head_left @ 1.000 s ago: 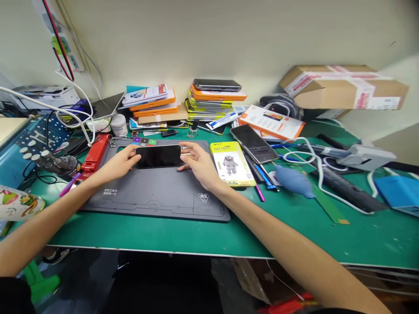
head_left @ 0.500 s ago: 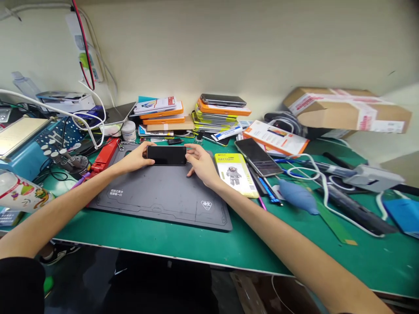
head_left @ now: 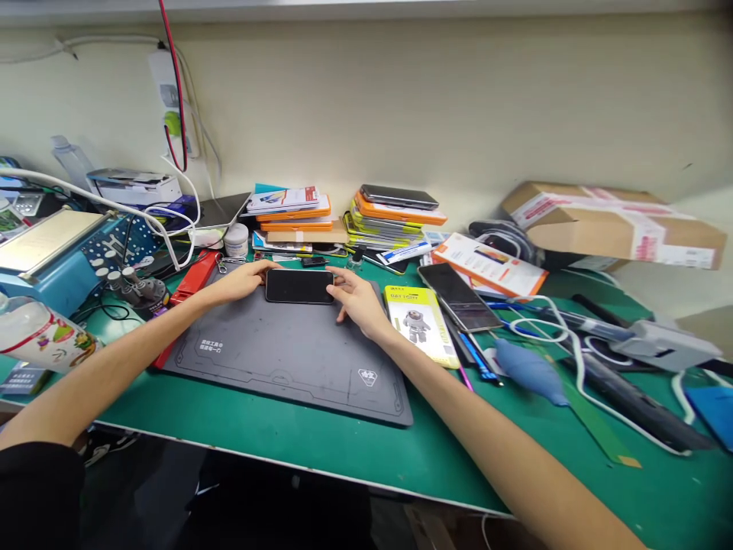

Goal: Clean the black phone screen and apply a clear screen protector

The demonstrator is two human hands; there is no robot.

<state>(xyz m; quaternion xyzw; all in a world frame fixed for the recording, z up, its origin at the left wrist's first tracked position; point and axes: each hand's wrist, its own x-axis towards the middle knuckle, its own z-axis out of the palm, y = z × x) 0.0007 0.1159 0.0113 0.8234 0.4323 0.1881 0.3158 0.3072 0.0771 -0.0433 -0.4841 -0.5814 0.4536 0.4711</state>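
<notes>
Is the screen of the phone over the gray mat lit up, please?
No, the phone over the gray mat shows an all-black front with nothing glowing on it.

The back of the phone (head_left: 298, 286) faces away, and the left hand's (head_left: 243, 283) fingertips are hard to make out beside it. The left forearm (head_left: 137, 336) hides part of the red tool (head_left: 195, 279). The left edge crops the cup (head_left: 51, 336), the right the blue item (head_left: 713, 412), the top the shelf (head_left: 366, 8). The 2 text lines (head_left: 211, 347) on the mat (head_left: 286, 351) are unreadable.
</notes>
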